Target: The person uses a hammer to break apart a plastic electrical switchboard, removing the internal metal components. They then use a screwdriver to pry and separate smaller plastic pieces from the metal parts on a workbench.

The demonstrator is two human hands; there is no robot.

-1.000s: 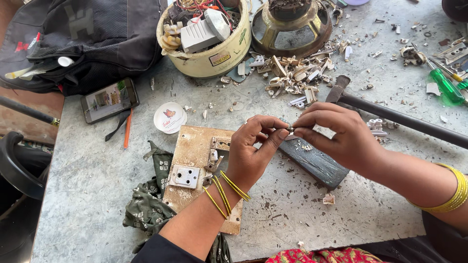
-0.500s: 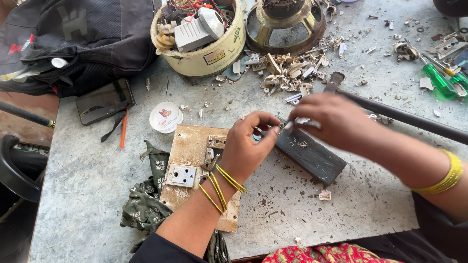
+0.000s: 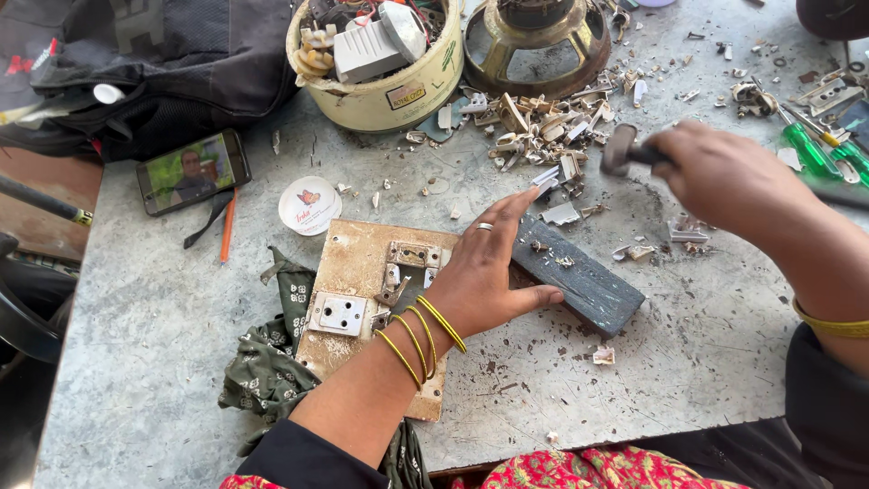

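My left hand [image 3: 486,267] lies flat with fingers spread, resting across the near end of a dark grey stone block [image 3: 588,285] and the edge of a beige switchboard panel [image 3: 362,272]. A white socket [image 3: 339,313] sits on that panel. My right hand [image 3: 724,177] is raised at the right and closed around the handle of a small hammer, whose dark head [image 3: 620,149] points left above the block. A few small white fragments lie on the block's top.
A pile of broken white plastic bits [image 3: 534,122] lies behind the block. A cream tub of parts [image 3: 380,54], a brass bowl-shaped part [image 3: 534,41], a phone [image 3: 193,170], a round lid [image 3: 309,206], green screwdrivers [image 3: 815,149], a green cloth [image 3: 267,362] and a black bag [image 3: 136,63] surround the work spot.
Both hands earlier pinched a small piece together above the block. The left hand has dropped flat onto block and panel; the right has swung away right and taken the hammer.
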